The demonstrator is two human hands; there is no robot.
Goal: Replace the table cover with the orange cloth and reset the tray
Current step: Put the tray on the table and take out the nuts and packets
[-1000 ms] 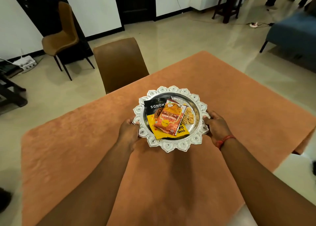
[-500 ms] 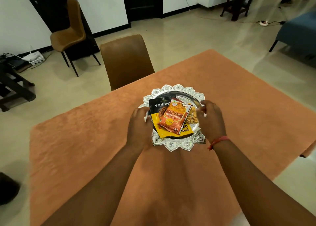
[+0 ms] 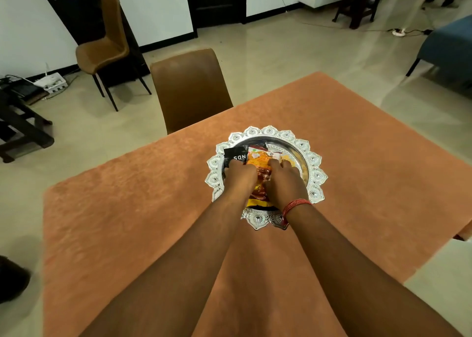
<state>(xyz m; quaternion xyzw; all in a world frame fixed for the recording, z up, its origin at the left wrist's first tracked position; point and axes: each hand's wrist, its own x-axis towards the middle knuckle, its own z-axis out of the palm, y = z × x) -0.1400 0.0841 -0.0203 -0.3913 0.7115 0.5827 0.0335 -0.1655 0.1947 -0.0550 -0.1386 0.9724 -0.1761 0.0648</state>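
Observation:
The orange cloth covers the whole table. In its middle rests an ornate silver tray with a scalloped rim. Inside lie snack packets: a black one, an orange one on top and a yellow one underneath. My left hand lies palm down on the black and orange packets. My right hand, with a red thread at the wrist, presses on the orange packet beside it. Both hands' fingers are curled onto the packets; whether they grip them is hidden.
A brown chair stands pushed against the table's far edge. A second brown chair is by the wall at the back left. A dark bench is at the left, a blue sofa at the right, a dark stool behind.
Both hands left the tray's rim and moved inward onto the snack packets. The tray stays on the cloth; the view has tilted slightly.

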